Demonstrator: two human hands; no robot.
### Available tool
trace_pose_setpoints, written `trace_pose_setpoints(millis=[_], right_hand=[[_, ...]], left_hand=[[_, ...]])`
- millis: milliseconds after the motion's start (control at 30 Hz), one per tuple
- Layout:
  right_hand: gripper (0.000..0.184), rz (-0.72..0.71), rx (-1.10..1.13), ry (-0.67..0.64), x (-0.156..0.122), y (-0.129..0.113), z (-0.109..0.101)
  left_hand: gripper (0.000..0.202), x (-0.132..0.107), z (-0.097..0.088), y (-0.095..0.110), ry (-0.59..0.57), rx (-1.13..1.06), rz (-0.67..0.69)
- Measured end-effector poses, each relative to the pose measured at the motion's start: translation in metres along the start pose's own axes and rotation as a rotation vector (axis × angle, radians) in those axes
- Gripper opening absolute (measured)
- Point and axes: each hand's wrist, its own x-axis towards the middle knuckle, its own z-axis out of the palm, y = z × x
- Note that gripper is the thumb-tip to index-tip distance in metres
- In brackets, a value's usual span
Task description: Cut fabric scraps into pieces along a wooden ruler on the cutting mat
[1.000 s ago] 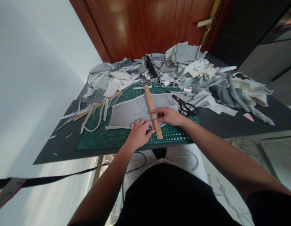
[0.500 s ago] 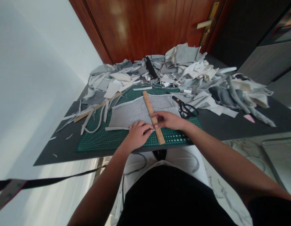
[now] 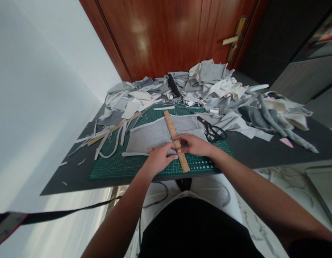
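Observation:
A grey fabric piece (image 3: 152, 134) lies flat on a green cutting mat (image 3: 114, 165). Across its right part lies a wooden ruler (image 3: 171, 125), running from the far side toward me. My left hand (image 3: 159, 157) rests on the fabric's near edge with its fingertips against the ruler's left side. On the ruler's right side, my right hand (image 3: 195, 144) has its fingers curled on the wood, pinching it at about the middle. Both hands meet at the ruler.
Black scissors (image 3: 212, 130) lie just right of the fabric. A big heap of grey and cream fabric scraps (image 3: 208, 86) fills the far side of the dark table (image 3: 262, 147). A second wooden stick (image 3: 112, 129) and cut strips lie left. A wooden door stands behind.
My left hand has slid right, up to the ruler, and my right hand has closed in on it. The ruler has shifted only slightly; the view has tilted a little.

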Motion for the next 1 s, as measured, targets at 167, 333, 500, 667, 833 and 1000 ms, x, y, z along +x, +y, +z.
trace_pose_setpoints(millis=[167,333,500,667,833,1000], right_hand=[[0.054,-0.001,-0.075,0.022,0.001,-0.001,0.002],[0.052,-0.025,-0.160,0.046,0.003,-0.002,0.006],[0.054,0.023,-0.286,0.016,0.003,-0.006,0.008],[0.050,-0.013,-0.308,0.027,0.003,-0.002,0.011],[0.058,-0.045,-0.341,0.068,0.001,0.000,0.013],[0.056,-0.031,-0.371,0.055,0.001,-0.002,0.014]], left_hand=[[0.028,0.003,-0.007,-0.004,-0.106,-0.050,-0.009],[0.049,0.015,-0.012,-0.012,-0.130,-0.064,-0.039],[0.047,0.034,-0.036,-0.016,-0.226,0.107,-0.066],[0.019,0.083,-0.048,-0.023,0.082,0.186,-0.019],[0.028,0.132,-0.035,-0.030,0.200,0.201,-0.068],[0.030,0.156,-0.022,-0.037,0.265,0.194,-0.100]])
